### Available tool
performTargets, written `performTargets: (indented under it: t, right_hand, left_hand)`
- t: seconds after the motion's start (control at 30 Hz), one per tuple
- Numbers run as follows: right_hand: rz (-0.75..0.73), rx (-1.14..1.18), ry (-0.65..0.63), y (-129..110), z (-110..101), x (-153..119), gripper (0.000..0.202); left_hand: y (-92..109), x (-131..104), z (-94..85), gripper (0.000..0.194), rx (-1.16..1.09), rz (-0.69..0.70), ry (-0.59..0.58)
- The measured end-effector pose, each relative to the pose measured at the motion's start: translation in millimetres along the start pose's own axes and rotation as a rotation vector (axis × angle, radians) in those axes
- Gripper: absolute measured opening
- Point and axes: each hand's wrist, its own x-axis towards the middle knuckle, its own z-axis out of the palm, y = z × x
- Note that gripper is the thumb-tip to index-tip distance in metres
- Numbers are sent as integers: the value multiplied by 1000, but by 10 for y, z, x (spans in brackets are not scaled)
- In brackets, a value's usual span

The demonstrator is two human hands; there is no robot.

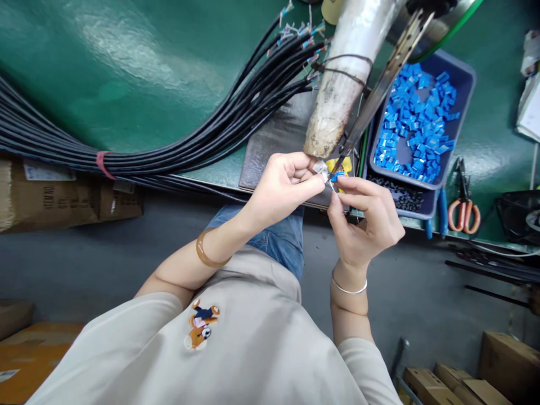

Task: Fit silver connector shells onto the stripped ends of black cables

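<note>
Nearest to us is the person's pale shirt (261, 349), an embroidered bear (201, 326) on its front, with blue jeans (278, 242) showing beyond the hem. Two bare forearms reach forward, a brown bangle (205, 250) on the left and a silvery one on the right.

We find the hands close together at the near edge of the worktop (139, 67). The left hand (284, 185) pinches a small whitish piece (320, 168) between thumb and fingers; the right hand (365, 216) has thumb and forefinger drawn together on a thin pale wire (331, 185), its other fingers bent. The wire lies between the two hands; its far end is too small and crowded for us to make out surely. Just past the fingertips we see bits of yellow and blue.

Above them ends a plastic-wrapped tube (341, 84), beside a long metal arm (375, 107). To the right, we see orange-handled pliers (464, 211) and a bin (468, 95) of blue pieces (417, 124). To the left, black cables (202, 138) sweep across, their stripped, coloured ends (304, 42) farthest away.
</note>
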Motion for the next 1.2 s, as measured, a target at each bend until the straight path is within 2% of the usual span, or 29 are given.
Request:
performTargets:
  t: [0.33, 0.67, 0.97, 1.2]
  right_hand:
    - [-12, -5, 4, -3, 7, 1, 16]
    - [-10, -28, 3, -13, -6, 12, 15]
    - [-8, -29, -6, -5, -3, -4, 14]
    - [2, -26, 2, -27, -13, 22, 16]
  left_hand:
    - [-19, -7, -20, 13, 34, -19, -29]
    - [-20, -30, -16, 6, 55, 36, -24]
    - [-32, -19, -42, 16, 74, -16, -79]
    - [-4, -30, -18, 13, 77, 1, -66]
